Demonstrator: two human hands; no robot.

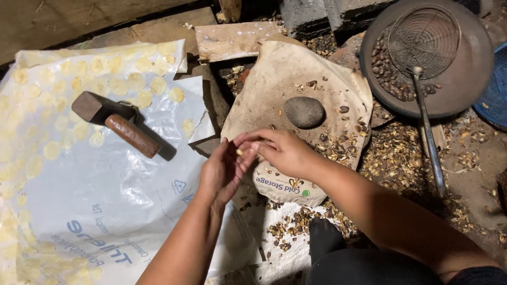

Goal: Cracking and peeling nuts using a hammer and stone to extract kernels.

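Pale yellow kernel (240,152), tiny, pinched at centre frame between the fingertips of both hands. Right hand (282,153) reaching in from the lower right, grip closed to a fine pinch, thumb and forefinger tips meeting on the kernel. Left hand (224,171) rising from the bottom centre, palm turned toward the right, fingers half curled and touching the same kernel from the left side; grip loose rather than clenched. Just above the hands, a worn tan sack (296,89) spread on the ground, with a smooth grey stone (303,112) sitting near its middle and dark seeds and broken brown shells (338,148) scattered around the stone and over the sack's lower edge. Left half of the frame taken up by a white plastic sheet (105,195) with blue print, dotted along its upper and left parts with flattened pale yellow discs (136,82). Lying on that sheet at upper left, well apart from the hands, a hammer (113,122) with a dark metal head and a reddish-brown wooden handle. Upper right: a round dark pan (465,79) holding dark brown seeds (388,74), with a wire mesh skimmer (424,39) resting in it, long metal handle running down toward the lower right. More shell litter (401,158) across the ground between the sack and the pan. Blue basket edge (496,95) at the far right border.
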